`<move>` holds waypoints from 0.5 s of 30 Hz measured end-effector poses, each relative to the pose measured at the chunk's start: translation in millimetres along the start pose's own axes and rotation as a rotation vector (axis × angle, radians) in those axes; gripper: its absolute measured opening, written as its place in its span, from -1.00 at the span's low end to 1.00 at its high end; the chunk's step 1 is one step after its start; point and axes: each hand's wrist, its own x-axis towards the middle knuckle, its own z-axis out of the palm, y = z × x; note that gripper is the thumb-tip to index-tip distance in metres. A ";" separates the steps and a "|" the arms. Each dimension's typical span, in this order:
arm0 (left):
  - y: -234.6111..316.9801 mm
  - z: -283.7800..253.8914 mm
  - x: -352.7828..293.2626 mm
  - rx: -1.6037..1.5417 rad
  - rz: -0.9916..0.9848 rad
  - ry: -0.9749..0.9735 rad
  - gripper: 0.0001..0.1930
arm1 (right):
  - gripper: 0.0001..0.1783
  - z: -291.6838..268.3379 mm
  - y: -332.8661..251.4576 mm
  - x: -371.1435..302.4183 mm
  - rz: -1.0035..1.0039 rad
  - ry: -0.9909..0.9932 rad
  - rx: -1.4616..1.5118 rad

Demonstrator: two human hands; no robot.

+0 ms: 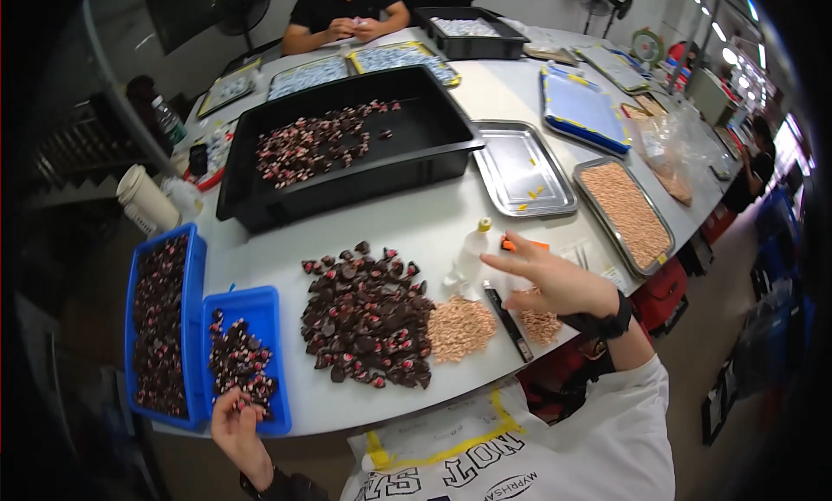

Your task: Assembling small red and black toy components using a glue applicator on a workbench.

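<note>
1. From where I stand, the person's left hand (pixel 236 427) is at the near edge of a small blue tray (pixel 283 354), fingers curled and tips drawn together over the dark chunks (pixel 238 354) inside; I cannot tell whether a chunk is pinched between them.
2. The right hand (pixel 555 280) is free of any grip, fingers spread, palm down above the table's right side, near a black pen-like tool (pixel 507 323) and partly covering a small heap of tan bits (pixel 542 329).
3. The main pile of dark chunks (pixel 364 319), flecked with pink and red, lies on the white table (pixel 269 258) between the two hands.
4. A larger tan heap (pixel 462 329) touches that pile's right side.
5. A long blue bin (pixel 195 328), also filled with dark chunks, stands just left of the small tray.
6. Beyond the tan heap is a clear bottle (pixel 473 248) with a yellowish cap, and something orange (pixel 530 244) shows behind the right hand.
7. Across the table sits a big black tub (pixel 347 185) holding more pieces, with a bare metal tray (pixel 511 167) beside it and, further right, a metal tray of tan bits (pixel 656 262).
8. At the far side, a co-worker in black (pixel 347 16) holds both hands close together.
</note>
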 end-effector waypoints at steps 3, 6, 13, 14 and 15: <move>-11.8 -3.1 22.8 0.207 0.087 0.147 -0.42 | -0.25 -0.4 8.5 36.3 0.002 -0.086 -0.116; 9.8 26.8 18.5 0.311 0.019 0.111 -0.12 | -0.36 7.2 23.3 54.0 -0.037 -0.043 -0.079; -7.4 79.1 -13.8 0.661 0.135 -0.412 -0.65 | -0.44 3.2 -35.3 31.9 -0.083 0.349 -0.055; -10.5 81.6 -14.6 0.677 0.093 -0.384 -0.66 | -0.45 1.6 -54.2 25.9 -0.069 0.383 -0.020; -14.8 78.8 -16.4 0.692 0.047 -0.348 -0.67 | -0.47 4.3 -72.1 21.0 -0.059 0.412 0.017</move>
